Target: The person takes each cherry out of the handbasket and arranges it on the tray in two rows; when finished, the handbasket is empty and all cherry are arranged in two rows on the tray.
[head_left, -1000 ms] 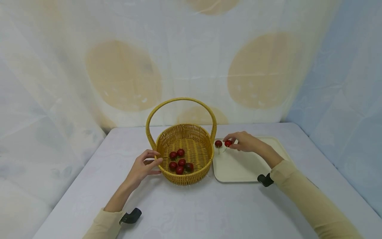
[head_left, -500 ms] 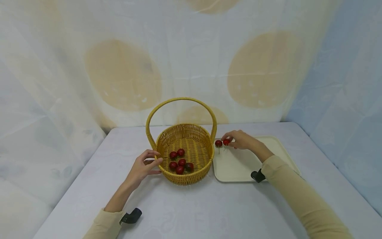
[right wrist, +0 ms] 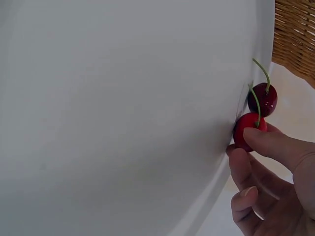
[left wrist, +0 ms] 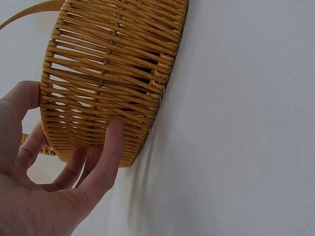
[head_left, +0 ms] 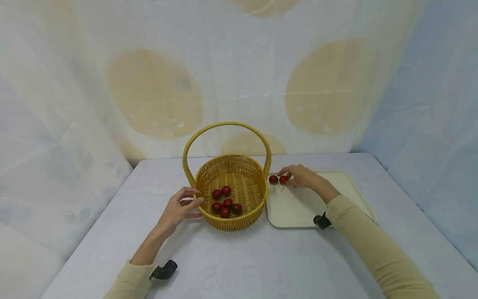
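My right hand (head_left: 300, 176) pinches a bright red cherry (right wrist: 244, 129) between thumb and fingers, at the left edge of the cream tray (head_left: 295, 214). A darker cherry (right wrist: 265, 101) with a green stem lies right beside it on the tray. The held cherry's stem stands up past my thumb in the right wrist view. My left hand (head_left: 181, 207) holds the left rim of a yellow wicker basket (head_left: 233, 224), thumb at the rim and other fingers against the woven side (left wrist: 98, 98). Several dark red cherries (head_left: 225, 212) lie on the basket's floor, grouped toward its near left.
The basket's tall arched handle (head_left: 226, 123) rises above it. Basket and tray stand side by side on a white-covered table (head_left: 239, 265). Behind hangs a pale curtain (head_left: 242, 74) with tan round patches, and a bluish one (head_left: 429, 124) closes off the right.
My right hand has shifted slightly left with the red cherry, bringing it closer to the darker cherry on the tray. My left hand and the basket have kept their place.
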`<state>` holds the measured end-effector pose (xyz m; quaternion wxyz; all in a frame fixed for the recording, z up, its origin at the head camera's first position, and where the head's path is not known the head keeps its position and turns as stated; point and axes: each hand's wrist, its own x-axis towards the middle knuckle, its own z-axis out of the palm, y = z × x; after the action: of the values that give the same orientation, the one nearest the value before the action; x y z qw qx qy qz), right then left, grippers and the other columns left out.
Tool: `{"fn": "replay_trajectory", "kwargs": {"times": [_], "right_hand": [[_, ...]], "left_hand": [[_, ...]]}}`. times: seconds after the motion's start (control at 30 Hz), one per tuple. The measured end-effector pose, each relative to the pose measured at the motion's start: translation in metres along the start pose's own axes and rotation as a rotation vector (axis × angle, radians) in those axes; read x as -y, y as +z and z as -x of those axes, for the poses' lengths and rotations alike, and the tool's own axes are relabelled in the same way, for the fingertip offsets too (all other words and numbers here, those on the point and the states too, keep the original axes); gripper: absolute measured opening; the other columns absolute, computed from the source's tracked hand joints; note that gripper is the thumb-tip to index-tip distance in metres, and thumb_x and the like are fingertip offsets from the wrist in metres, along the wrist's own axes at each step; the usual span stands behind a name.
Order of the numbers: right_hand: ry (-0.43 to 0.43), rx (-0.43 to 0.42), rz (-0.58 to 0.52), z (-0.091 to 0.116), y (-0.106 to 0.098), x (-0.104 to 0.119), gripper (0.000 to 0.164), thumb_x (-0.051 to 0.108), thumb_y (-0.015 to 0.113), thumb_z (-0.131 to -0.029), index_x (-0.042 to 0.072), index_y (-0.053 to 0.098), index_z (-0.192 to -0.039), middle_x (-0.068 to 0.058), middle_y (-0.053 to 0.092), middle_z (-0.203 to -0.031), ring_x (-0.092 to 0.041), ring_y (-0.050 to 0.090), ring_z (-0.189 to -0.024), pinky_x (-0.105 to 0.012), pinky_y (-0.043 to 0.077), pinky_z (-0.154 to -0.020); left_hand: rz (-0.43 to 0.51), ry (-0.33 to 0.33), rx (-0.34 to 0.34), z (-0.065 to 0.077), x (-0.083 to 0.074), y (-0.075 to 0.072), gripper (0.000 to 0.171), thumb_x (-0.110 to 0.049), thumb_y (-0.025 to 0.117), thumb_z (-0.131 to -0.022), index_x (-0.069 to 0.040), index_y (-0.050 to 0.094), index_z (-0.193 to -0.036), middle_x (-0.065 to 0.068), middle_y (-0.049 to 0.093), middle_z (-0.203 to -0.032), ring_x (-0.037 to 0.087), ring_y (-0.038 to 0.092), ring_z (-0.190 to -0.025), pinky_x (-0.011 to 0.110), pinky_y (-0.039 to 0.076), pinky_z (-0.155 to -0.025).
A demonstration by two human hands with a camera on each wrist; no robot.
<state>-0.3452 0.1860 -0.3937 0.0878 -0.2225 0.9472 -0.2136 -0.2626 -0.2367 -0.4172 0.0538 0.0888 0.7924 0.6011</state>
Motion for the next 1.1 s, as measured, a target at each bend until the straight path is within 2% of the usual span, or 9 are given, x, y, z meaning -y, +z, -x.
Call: {"fn": "replay_trajectory", "kwargs": {"times": [0.33,0.67,1.1], "right_hand": [[0.016,0.028,0.021,0.002,-0.003,0.001,0.044,0.003,0.065,-0.091,0.003,0.057,-0.134,-0.023,0.068,-0.115,-0.016,0.065,-0.068,-0.023,0.053,-0.059],[0.020,0.023,0.075,0.014,-0.027,0.014,0.045,0.008,0.066,-0.092,0.005,0.056,-0.136,-0.027,0.063,-0.123,-0.018,0.067,-0.071,-0.027,0.058,-0.062],[-0.057,-0.027,0.155,0.040,-0.055,0.049,0.032,0.016,0.067,-0.093,0.007,0.065,-0.124,-0.012,0.072,-0.105,-0.020,0.067,-0.083,-0.033,0.060,-0.073]], "left_hand": [[0.004,0.002,0.008,0.000,0.001,0.000,0.048,-0.033,0.071,-0.091,-0.006,0.052,-0.126,0.019,0.049,-0.128,0.029,0.061,-0.111,0.051,0.061,-0.081],[0.002,0.009,0.011,-0.001,-0.001,0.000,0.051,-0.033,0.070,-0.091,-0.005,0.050,-0.128,0.019,0.049,-0.130,0.030,0.060,-0.113,0.050,0.061,-0.081],[0.013,0.004,0.005,0.000,0.000,0.000,0.053,-0.031,0.071,-0.091,-0.002,0.050,-0.129,0.020,0.048,-0.128,0.034,0.060,-0.114,0.052,0.061,-0.081]]}}
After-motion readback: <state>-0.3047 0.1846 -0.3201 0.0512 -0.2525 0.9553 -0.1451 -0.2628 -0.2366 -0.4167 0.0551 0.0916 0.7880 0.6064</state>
